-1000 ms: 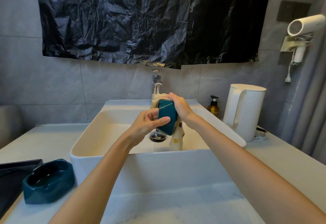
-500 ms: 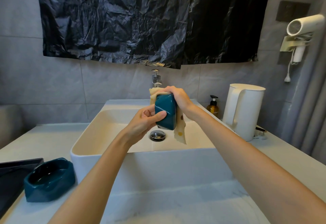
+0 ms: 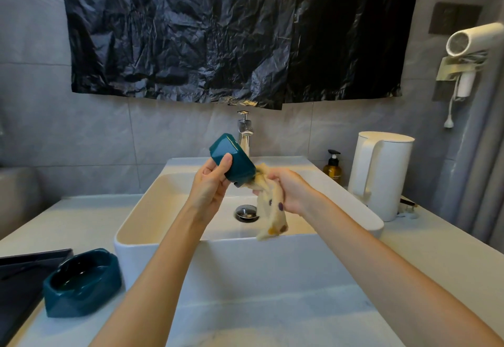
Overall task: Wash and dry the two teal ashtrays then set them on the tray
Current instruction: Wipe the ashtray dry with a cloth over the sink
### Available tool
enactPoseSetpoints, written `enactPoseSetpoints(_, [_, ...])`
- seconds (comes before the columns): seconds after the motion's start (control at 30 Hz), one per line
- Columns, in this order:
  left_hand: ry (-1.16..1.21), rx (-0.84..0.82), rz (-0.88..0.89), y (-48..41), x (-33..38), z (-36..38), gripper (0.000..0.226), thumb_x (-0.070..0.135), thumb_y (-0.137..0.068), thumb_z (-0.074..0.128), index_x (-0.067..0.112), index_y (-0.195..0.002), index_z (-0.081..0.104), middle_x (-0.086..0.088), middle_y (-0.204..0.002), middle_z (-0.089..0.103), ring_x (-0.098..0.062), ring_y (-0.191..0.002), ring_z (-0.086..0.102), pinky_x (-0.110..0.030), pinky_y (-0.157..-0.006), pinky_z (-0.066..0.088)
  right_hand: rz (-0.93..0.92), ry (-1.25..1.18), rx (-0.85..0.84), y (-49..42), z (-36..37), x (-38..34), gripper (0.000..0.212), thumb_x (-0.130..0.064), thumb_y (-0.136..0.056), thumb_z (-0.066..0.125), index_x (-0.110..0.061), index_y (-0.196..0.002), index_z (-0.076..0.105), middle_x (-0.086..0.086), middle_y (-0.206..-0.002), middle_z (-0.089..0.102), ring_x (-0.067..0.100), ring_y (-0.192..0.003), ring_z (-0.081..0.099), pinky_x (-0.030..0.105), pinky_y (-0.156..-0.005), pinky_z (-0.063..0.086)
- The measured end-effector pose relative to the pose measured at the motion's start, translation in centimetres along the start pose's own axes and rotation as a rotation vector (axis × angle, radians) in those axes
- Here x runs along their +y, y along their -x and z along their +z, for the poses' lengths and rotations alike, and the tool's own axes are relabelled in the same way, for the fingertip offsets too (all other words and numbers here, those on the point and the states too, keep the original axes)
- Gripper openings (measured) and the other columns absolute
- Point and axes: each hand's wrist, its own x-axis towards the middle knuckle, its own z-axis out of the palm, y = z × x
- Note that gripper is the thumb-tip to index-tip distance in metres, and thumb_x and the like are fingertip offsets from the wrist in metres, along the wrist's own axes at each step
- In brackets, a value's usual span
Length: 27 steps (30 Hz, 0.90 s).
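My left hand (image 3: 211,185) grips a teal ashtray (image 3: 231,159) above the white sink (image 3: 191,248), tilted with its underside toward me and its opening facing right. A cream cloth with coloured dots (image 3: 271,210) is bunched in my right hand (image 3: 289,189); its top end touches the ashtray's opening and the rest hangs over the basin. A second teal ashtray (image 3: 81,282) stands upright on the counter at lower left, touching the edge of the dark tray (image 3: 19,278).
A chrome tap (image 3: 245,131) rises behind the sink, with the drain (image 3: 246,212) below it. A white kettle (image 3: 381,173) and an amber pump bottle (image 3: 332,168) stand right of the sink. A hairdryer (image 3: 469,46) hangs on the right wall.
The left hand has turned the ashtray and lifted it up to the left. The right hand has drawn back from behind it and dropped lower, with the cloth now bunched at the opening.
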Motion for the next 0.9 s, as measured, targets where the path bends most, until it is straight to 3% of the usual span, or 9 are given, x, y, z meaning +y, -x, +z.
enactPoseSetpoints(0.03, [0.011, 0.031, -0.008, -0.1, 0.0, -0.1, 0.036, 0.018, -0.093, 0.055, 0.004, -0.126, 0.055, -0.011, -0.112, 0.066, -0.019, -0.1, 0.064, -0.02, -0.075, 0.055, -0.043, 0.014, 0.048, 0.0, -0.6, 0.0, 0.035, -0.004, -0.096, 0.035, 0.0, -0.128, 0.049, 0.023, -0.122, 0.057, 0.033, -0.106, 0.059, 0.038, -0.081, 0.052])
enactPoseSetpoints(0.13, [-0.029, 0.074, -0.058, -0.2, -0.2, -0.1, 0.033, 0.018, -0.093, 0.057, 0.007, -0.124, 0.055, -0.013, -0.118, 0.064, -0.02, -0.105, 0.062, -0.02, -0.078, 0.056, -0.352, 0.256, 0.221, -0.5, -1.7, -0.3, 0.034, -0.014, -0.1, 0.041, -0.018, -0.134, 0.041, 0.01, -0.127, 0.053, 0.024, -0.111, 0.055, 0.039, -0.095, 0.049])
enactPoseSetpoints(0.2, [-0.091, 0.062, -0.101, -0.2, -0.3, 0.2, 0.032, 0.019, -0.093, 0.056, 0.007, -0.123, 0.056, -0.014, -0.118, 0.064, -0.022, -0.106, 0.061, -0.023, -0.081, 0.056, -0.567, 0.456, 0.142, -0.1, -1.4, -0.6, 0.039, -0.024, -0.102, 0.04, -0.024, -0.141, 0.035, -0.003, -0.125, 0.051, 0.009, -0.107, 0.051, 0.025, -0.09, 0.044])
enactPoseSetpoints(0.27, [-0.13, 0.015, -0.113, -0.2, -0.4, 0.4, 0.031, 0.019, -0.095, 0.054, 0.005, -0.122, 0.057, -0.012, -0.111, 0.066, -0.02, -0.102, 0.062, -0.024, -0.079, 0.057, -0.676, 0.589, 0.003, 0.6, -0.5, -0.4, 0.04, -0.021, -0.104, 0.037, -0.023, -0.144, 0.037, -0.009, -0.128, 0.049, 0.001, -0.109, 0.048, 0.01, -0.082, 0.041])
enactPoseSetpoints(0.37, [-0.13, -0.044, -0.113, 0.1, -0.3, 0.6, 0.027, 0.018, -0.096, 0.052, 0.004, -0.119, 0.059, -0.006, -0.099, 0.069, -0.014, -0.089, 0.065, -0.022, -0.07, 0.056, -0.757, 0.716, -0.114, 1.2, 0.6, 0.7, 0.045, -0.008, -0.103, 0.031, -0.025, -0.145, 0.039, -0.012, -0.138, 0.044, 0.0, -0.121, 0.041, 0.014, -0.095, 0.043])
enactPoseSetpoints(0.47, [-0.164, -0.068, -0.126, 0.3, -0.2, 0.4, 0.025, 0.017, -0.095, 0.053, 0.004, -0.115, 0.06, -0.007, -0.096, 0.068, -0.015, -0.085, 0.064, -0.022, -0.07, 0.055, -0.776, 0.784, -0.055, 0.3, 1.2, 0.1, 0.048, -0.004, -0.101, 0.027, -0.021, -0.144, 0.043, -0.003, -0.149, 0.041, 0.01, -0.133, 0.037, 0.025, -0.109, 0.035])
enactPoseSetpoints(0.6, [-0.141, -0.074, -0.123, 0.3, 0.0, 0.4, 0.035, 0.023, -0.091, 0.056, 0.002, -0.12, 0.058, -0.009, -0.101, 0.067, -0.016, -0.089, 0.064, -0.024, -0.072, 0.055, -0.761, 0.777, -0.014, -0.5, 1.5, -0.6, 0.046, -0.008, -0.102, 0.027, -0.022, -0.142, 0.045, 0.001, -0.146, 0.045, 0.016, -0.132, 0.042, 0.03, -0.107, 0.041])
enactPoseSetpoints(0.73, [-0.053, -0.014, -0.107, 0.1, 0.4, -0.1, 0.022, 0.018, -0.096, 0.05, 0.008, -0.111, 0.063, -0.003, -0.091, 0.07, -0.01, -0.079, 0.067, -0.02, -0.066, 0.055, -0.852, 0.911, -0.09, 1.1, 0.6, 1.1, 0.048, -0.006, -0.101, 0.03, -0.022, -0.145, 0.04, -0.002, -0.152, 0.036, 0.011, -0.136, 0.035, 0.005, -0.096, 0.037])
enactPoseSetpoints(0.9, [-0.09, -0.093, -0.122, 0.4, 0.6, 0.1, 0.02, 0.021, -0.096, 0.049, 0.014, -0.106, 0.065, 0.0, -0.092, 0.072, -0.01, -0.082, 0.067, -0.021, -0.074, 0.055, -0.884, 0.978, -0.056, 0.2, 1.3, -1.0, 0.048, -0.006, -0.101, 0.027, -0.018, -0.145, 0.042, 0.002, -0.151, 0.038, 0.016, -0.138, 0.034, 0.022, -0.108, 0.034])
